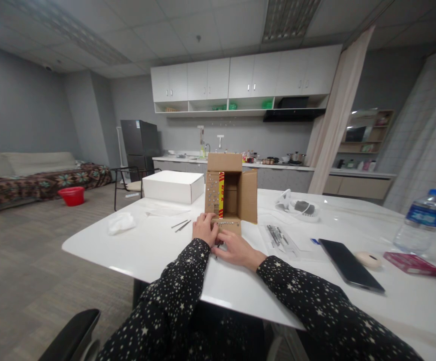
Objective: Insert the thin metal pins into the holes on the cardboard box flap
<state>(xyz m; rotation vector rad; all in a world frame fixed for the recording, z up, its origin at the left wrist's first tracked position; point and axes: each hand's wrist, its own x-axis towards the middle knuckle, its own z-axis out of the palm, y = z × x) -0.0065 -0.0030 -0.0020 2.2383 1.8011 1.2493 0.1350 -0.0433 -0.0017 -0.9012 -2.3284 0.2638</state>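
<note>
- Carton stands open toward the camera at frame centre on the white table, flaps spread.
- Left hand lies flat, fingers together, on the carton's bottom flap.
- Right hand presses beside it, fingers loosely spread, clamped on nothing.
- White box sits left of the carton; phone and bottle at right.

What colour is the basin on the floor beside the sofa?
Red; the basin shows best in the head view.
</note>
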